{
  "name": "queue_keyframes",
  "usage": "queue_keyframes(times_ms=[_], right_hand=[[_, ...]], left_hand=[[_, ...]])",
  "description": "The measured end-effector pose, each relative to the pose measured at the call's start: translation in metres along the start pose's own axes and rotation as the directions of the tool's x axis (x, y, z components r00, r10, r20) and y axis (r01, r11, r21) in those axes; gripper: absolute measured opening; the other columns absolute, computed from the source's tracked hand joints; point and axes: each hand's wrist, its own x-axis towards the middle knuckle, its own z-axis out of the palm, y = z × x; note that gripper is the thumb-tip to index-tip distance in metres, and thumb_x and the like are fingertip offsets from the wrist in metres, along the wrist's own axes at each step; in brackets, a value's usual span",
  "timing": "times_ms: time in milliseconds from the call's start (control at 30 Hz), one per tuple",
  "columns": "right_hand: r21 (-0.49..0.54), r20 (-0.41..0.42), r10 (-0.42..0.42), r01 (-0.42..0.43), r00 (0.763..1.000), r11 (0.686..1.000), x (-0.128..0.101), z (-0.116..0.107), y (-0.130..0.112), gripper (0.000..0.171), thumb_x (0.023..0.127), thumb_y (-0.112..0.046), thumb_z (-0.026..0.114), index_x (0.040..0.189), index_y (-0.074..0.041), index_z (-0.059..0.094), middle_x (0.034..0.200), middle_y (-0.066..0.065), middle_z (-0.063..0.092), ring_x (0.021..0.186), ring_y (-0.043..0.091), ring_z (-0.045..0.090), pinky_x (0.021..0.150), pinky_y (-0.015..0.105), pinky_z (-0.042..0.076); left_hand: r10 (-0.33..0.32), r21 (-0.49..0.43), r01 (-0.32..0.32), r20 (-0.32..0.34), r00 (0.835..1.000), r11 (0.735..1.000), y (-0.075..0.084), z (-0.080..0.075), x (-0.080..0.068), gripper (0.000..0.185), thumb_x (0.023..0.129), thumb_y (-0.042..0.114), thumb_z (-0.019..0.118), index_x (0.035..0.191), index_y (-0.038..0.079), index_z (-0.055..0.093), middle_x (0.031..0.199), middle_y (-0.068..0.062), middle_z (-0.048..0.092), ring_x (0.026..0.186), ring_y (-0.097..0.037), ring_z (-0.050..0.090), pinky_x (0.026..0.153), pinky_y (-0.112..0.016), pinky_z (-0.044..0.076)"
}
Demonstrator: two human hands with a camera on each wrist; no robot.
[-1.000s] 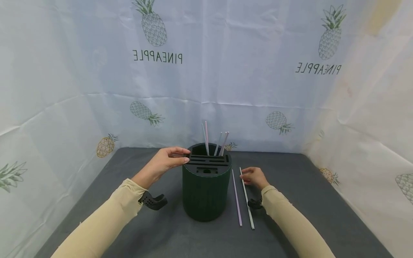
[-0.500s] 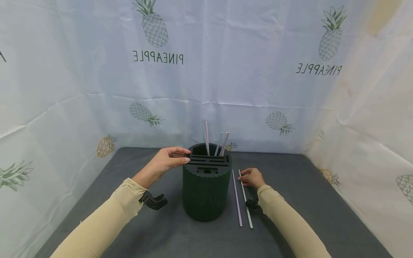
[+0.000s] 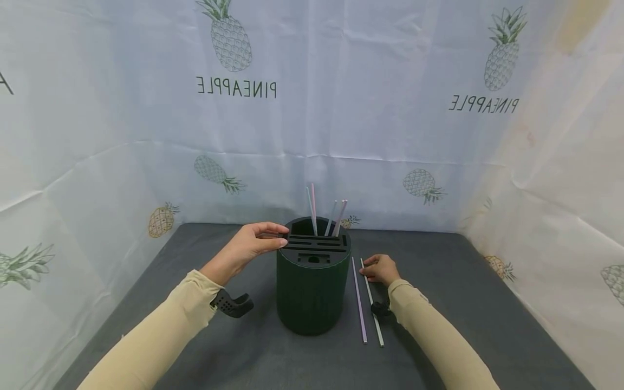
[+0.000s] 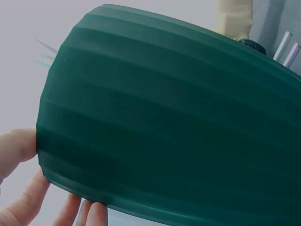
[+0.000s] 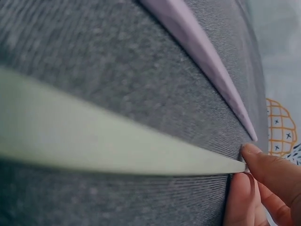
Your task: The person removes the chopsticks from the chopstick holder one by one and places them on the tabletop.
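1. Resting on the upper rim of the dark green ribbed holder (image 3: 308, 292), the left hand (image 3: 248, 248) has its thumb and fingers curved round the rim's left side; the left wrist view shows fingertips (image 4: 19, 146) against the ribbed wall.
2. Four straws (image 3: 322, 211) stand in the back of the holder's slotted top.
3. Just right of the holder, a lilac straw (image 3: 359, 300) and a pale green straw (image 3: 372, 300) lie side by side on the grey bench (image 3: 463, 303).
4. At the pale green straw's far end, the right hand (image 3: 381, 269) seems to pinch the tip between fingertips (image 5: 263, 165), though the close view is blurry.
5. Pineapple-print sheeting (image 3: 341, 108) walls the bench.
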Motion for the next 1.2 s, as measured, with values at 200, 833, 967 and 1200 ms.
queue_keyframes(times_ms=[200, 833, 967, 1200], right_hand=[[0.038, 0.035, -0.025, 0.023, 0.999, 0.999, -0.004, -0.007, -0.003, 0.031, 0.084, -0.005, 0.073, 0.110, 0.010, 0.063, 0.099, 0.021, 0.067, 0.073, 0.016, 0.066, 0.065, 0.031, 0.060], [0.531, 0.011, -0.541, 0.454, 0.841, 0.716, -0.063, -0.064, -0.125, 0.028, 0.095, -0.017, 0.063, 0.122, -0.009, 0.059, 0.116, 0.004, 0.062, 0.110, 0.016, 0.063, 0.092, 0.028, 0.055], [0.527, 0.065, -0.621, 0.502, 0.781, 0.686, -0.072, -0.057, -0.139, 0.025, 0.096, -0.013, 0.062, 0.120, -0.011, 0.062, 0.118, 0.007, 0.063, 0.111, 0.015, 0.063, 0.095, 0.031, 0.053], [0.523, 0.178, -0.699, 0.536, 0.692, 0.663, -0.075, -0.041, -0.142, 0.025, 0.096, -0.003, 0.058, 0.118, -0.012, 0.064, 0.115, 0.000, 0.065, 0.109, 0.014, 0.064, 0.097, 0.034, 0.052]], left_hand=[[-0.002, 0.002, 0.002, 0.000, 1.000, 1.000, 0.001, 0.001, 0.000, 0.047, 0.091, 0.023, 0.070, 0.132, 0.005, 0.057, 0.136, -0.016, 0.054, 0.124, -0.028, 0.053, 0.108, -0.046, 0.043], [0.009, 0.003, -0.009, 0.013, 1.000, 1.000, -0.001, 0.001, 0.000, 0.048, 0.091, 0.024, 0.069, 0.133, 0.004, 0.056, 0.138, -0.016, 0.051, 0.127, -0.030, 0.051, 0.110, -0.050, 0.040], [0.007, -0.001, -0.007, 0.012, 1.000, 1.000, 0.000, 0.000, -0.001, 0.048, 0.091, 0.022, 0.069, 0.133, 0.003, 0.056, 0.138, -0.017, 0.051, 0.127, -0.029, 0.051, 0.110, -0.048, 0.040], [0.015, -0.001, -0.015, 0.012, 1.000, 1.000, 0.000, 0.001, -0.001, 0.048, 0.091, 0.022, 0.069, 0.133, 0.003, 0.056, 0.137, -0.017, 0.052, 0.125, -0.029, 0.052, 0.110, -0.050, 0.039]])
